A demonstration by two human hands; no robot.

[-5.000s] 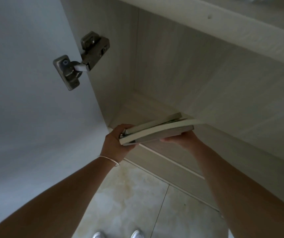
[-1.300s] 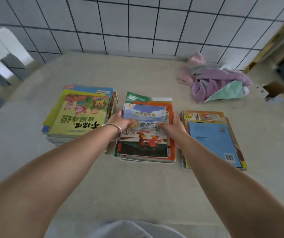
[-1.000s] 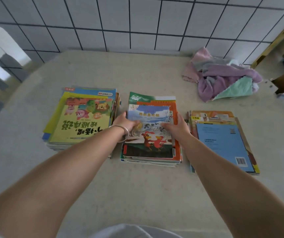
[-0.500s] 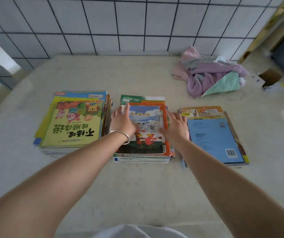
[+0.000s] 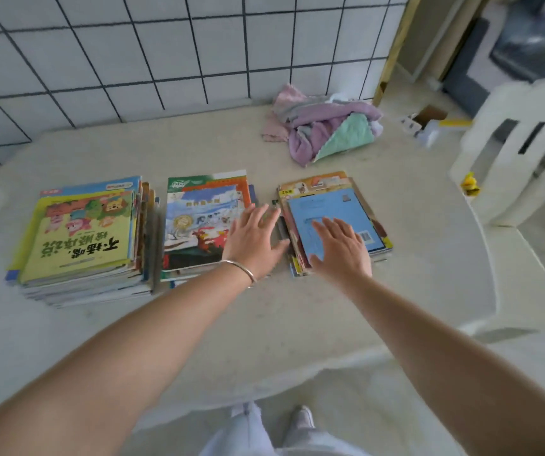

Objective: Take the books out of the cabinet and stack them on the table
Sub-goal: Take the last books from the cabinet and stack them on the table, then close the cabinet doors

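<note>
While three book stacks are sitting side by side on the counter [image 5: 264, 324], you are reaching over them with both hands flat, fingers spread, holding nothing: your left hand [image 5: 253, 240] over the middle stack [image 5: 198, 222], your right hand [image 5: 340, 250] over the right stack [image 5: 327, 205].

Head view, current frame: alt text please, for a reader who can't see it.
Three stacks of picture books lie side by side on a pale table; the open left hand is over the middle stack's right edge, the open right hand over the blue-covered right stack. A bundle of cloths lies behind.
</note>
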